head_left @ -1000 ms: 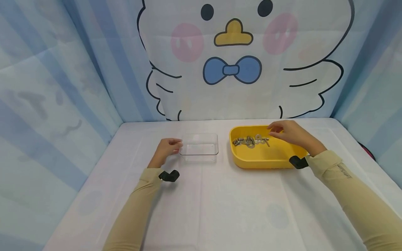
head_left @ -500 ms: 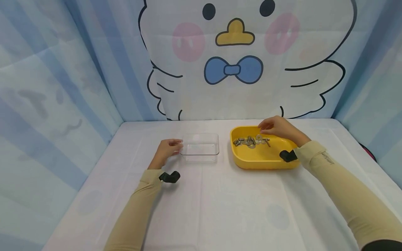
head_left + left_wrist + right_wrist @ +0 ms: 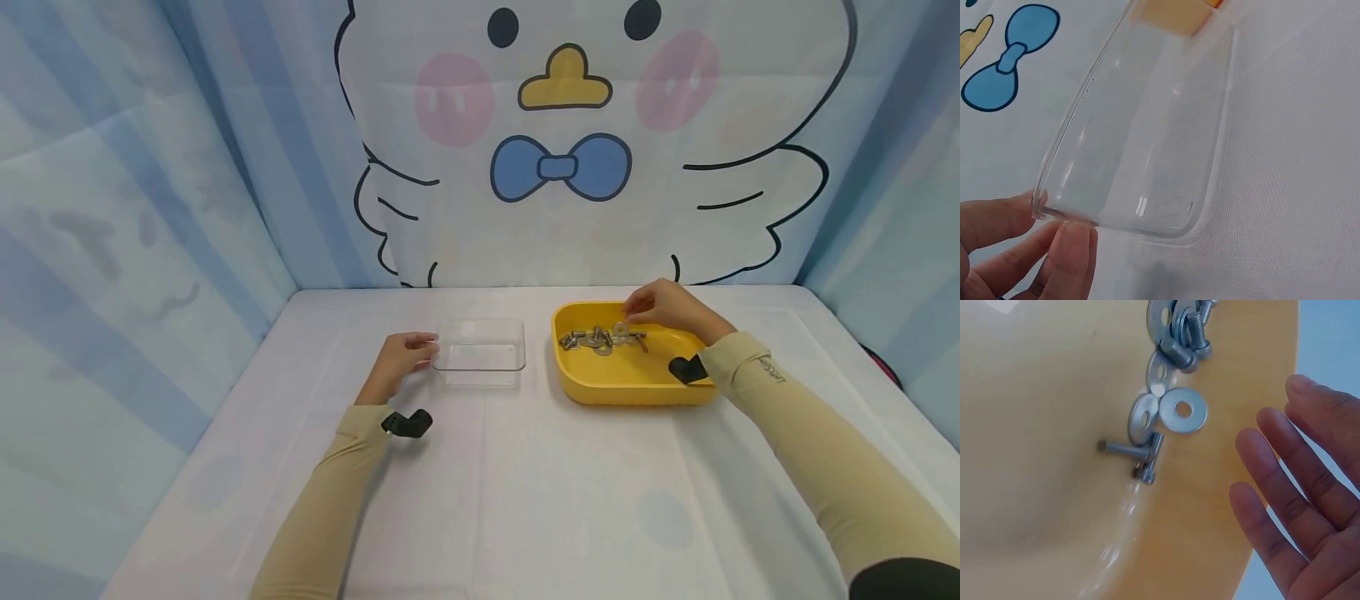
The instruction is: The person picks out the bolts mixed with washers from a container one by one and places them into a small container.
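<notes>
Two containers sit side by side on the white table (image 3: 525, 483): a clear plastic box (image 3: 480, 354) on my left and a yellow tray (image 3: 622, 387) on my right. My left hand (image 3: 397, 362) pinches the box's near left corner between thumb and fingertips (image 3: 1069, 250). My right hand (image 3: 667, 307) hovers over the tray's far side, fingers (image 3: 1272, 469) spread and relaxed, holding nothing. Just beside them lies a heap of metal washers (image 3: 1182, 411) and bolts (image 3: 1129, 450) on the tray's floor.
</notes>
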A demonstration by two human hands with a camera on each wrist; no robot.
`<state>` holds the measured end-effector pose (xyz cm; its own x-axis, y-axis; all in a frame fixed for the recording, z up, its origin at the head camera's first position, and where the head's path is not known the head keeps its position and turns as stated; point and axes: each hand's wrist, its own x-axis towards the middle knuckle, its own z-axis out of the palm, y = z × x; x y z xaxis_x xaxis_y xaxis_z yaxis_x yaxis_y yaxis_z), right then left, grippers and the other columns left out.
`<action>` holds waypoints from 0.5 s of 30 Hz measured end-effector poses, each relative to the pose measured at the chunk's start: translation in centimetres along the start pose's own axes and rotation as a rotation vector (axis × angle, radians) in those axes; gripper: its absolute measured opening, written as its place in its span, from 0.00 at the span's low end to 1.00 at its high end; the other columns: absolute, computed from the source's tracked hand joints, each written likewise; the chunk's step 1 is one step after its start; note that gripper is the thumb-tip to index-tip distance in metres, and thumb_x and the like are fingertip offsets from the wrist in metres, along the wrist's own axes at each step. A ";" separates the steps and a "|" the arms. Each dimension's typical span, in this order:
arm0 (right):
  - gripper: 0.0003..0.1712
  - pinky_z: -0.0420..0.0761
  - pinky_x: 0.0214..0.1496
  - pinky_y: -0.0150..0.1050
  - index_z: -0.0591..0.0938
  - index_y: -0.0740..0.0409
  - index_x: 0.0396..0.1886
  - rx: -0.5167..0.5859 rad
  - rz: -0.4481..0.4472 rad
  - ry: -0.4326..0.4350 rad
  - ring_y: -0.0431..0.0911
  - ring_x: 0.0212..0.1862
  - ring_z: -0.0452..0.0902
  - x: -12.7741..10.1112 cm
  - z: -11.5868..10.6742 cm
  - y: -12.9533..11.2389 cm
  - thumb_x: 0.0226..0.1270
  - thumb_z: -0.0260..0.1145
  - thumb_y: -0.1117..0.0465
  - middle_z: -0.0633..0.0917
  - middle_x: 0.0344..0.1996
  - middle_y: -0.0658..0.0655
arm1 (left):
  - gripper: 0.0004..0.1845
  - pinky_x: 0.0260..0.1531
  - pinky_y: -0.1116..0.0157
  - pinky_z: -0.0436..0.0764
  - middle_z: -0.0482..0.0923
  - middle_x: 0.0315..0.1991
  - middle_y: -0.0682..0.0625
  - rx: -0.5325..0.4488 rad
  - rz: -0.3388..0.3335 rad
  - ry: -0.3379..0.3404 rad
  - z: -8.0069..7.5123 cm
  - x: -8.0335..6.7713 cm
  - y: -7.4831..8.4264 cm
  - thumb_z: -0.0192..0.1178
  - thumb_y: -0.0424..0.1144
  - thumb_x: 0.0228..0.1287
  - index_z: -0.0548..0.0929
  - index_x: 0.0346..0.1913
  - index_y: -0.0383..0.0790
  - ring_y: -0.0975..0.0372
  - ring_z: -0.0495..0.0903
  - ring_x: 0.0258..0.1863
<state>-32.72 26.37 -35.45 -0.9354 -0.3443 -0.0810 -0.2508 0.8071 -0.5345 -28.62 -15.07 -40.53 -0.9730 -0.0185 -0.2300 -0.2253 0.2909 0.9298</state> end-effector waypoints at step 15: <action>0.10 0.83 0.44 0.41 0.83 0.69 0.38 -0.070 0.030 -0.085 0.45 0.34 0.78 0.6 0.2 2.1 0.58 0.67 0.67 0.85 0.34 0.62 | 0.20 0.54 0.59 0.80 0.77 0.51 0.39 -0.014 0.029 0.000 -0.1 -0.2 0.0 0.58 0.32 0.64 0.76 0.58 0.31 0.59 0.77 0.45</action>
<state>-33.79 27.79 -36.82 -0.9189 -0.3568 -0.1683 -0.2430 0.8481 -0.4709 -28.42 -15.19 -40.45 -0.9791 -0.0103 -0.2031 -0.1979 0.2783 0.9399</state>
